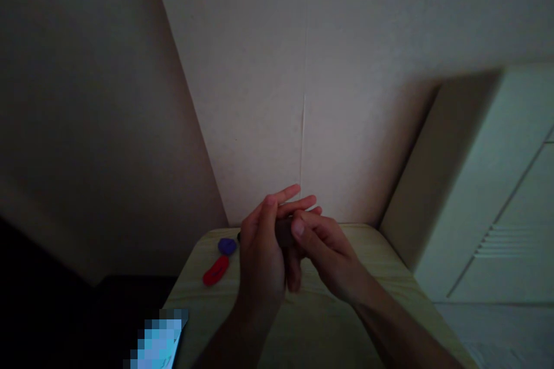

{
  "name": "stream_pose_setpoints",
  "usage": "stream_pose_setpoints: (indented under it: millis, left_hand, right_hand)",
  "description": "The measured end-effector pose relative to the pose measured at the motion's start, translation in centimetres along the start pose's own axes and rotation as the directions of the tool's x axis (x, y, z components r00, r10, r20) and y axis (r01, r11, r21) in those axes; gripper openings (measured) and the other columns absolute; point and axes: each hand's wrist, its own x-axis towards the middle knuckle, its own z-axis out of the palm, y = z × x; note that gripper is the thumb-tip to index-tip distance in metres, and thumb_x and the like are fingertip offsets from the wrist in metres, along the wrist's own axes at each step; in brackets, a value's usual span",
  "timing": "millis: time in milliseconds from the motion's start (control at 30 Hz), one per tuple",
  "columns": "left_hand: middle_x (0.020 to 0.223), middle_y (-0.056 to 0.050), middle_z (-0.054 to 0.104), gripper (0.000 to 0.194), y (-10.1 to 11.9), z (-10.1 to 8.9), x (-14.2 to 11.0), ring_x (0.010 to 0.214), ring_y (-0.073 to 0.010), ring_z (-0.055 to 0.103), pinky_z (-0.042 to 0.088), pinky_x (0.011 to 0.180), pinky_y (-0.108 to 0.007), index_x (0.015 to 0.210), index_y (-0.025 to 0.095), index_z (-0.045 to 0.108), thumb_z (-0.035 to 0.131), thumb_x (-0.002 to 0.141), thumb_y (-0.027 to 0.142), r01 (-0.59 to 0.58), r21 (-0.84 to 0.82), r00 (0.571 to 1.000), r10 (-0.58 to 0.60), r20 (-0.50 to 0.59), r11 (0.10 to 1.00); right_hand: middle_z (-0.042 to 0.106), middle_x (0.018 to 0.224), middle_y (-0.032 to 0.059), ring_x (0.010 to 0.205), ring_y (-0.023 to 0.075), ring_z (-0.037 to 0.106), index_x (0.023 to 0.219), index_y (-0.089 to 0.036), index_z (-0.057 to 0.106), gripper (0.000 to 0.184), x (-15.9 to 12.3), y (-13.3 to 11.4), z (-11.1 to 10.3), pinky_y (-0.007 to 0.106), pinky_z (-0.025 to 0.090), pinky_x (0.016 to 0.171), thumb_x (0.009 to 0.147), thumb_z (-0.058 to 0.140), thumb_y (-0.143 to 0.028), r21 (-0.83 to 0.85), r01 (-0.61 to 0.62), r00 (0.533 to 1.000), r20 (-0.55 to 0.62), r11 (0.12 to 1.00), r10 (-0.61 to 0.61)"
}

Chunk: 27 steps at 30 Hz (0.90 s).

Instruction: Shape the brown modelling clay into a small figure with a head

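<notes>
Right grip (331,251) pinches a dark brown, blocky lump (283,233) against the left grip (262,256), its fingers spread, presumably backing the pressure. Left of both, a purple rounded lump (227,246) and red oblong lump (215,271) rest on the pale wood-grain surface (381,262).

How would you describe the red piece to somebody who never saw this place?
Find the pale table by the wall. Near its left edge, left of the left hand, lies the red piece: longer than its purple neighbour, and nearer the camera.
</notes>
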Motion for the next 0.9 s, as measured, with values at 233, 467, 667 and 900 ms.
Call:
stream_pose_setpoints:
  millis: [233,467,667,900]
  left_hand:
    - [0.108,-0.014,0.083,0.053,-0.7,-0.6,0.4,0.097,-0.0275,0.08,0.064,0.087,-0.038,0.112,0.014,0.08,0.052,0.103,0.058,-0.088,0.162,0.996,0.087,0.015,0.983]
    - [0.122,-0.009,0.077,0.031,-0.7,-0.6,0.0,0.113,-0.0239,0.072,0.059,0.094,-0.033,0.121,0.022,0.074,0.068,0.098,0.042,-0.247,0.223,0.961,0.209,0.181,0.943]
    - [0.119,-0.007,0.071,0.028,-1.5,-1.2,0.4,0.109,-0.0216,0.071,0.06,0.095,-0.034,0.123,0.028,0.075,0.072,0.095,0.026,-0.473,0.377,0.875,0.374,0.307,0.797]
    - [0.117,-0.008,0.072,0.022,-1.0,-0.9,0.3,0.111,-0.0226,0.07,0.061,0.095,-0.034,0.116,0.024,0.078,0.073,0.095,0.026,-0.426,0.373,0.894,0.318,0.316,0.824]
  right_hand:
    - [0.061,0.054,-0.0017,0.046,0.0135,0.059,0.076,-0.02,0.057,0.044,-0.3,-0.7,-1.1,0.024,0.044,0.048,0.102,0.058,-0.056,-0.438,0.069,0.993,-0.056,0.896,-0.104]
    - [0.057,0.052,-0.0009,0.048,0.0156,0.054,0.08,-0.019,0.065,0.047,0.1,0.0,-3.1,0.028,0.045,0.05,0.106,0.042,-0.051,-0.268,0.087,0.957,-0.243,0.959,-0.155]
    - [0.054,0.053,-0.0026,0.044,0.0132,0.048,0.077,-0.019,0.059,0.049,0.3,-0.4,-3.6,0.024,0.037,0.04,0.102,0.049,-0.06,-0.199,0.064,0.948,-0.294,0.978,-0.122]
    - [0.051,0.067,-0.0022,0.058,0.0118,0.045,0.077,-0.02,0.056,0.046,0.0,-0.9,-3.9,0.023,0.039,0.048,0.108,0.048,-0.053,-0.486,0.067,0.934,-0.276,0.871,-0.226]
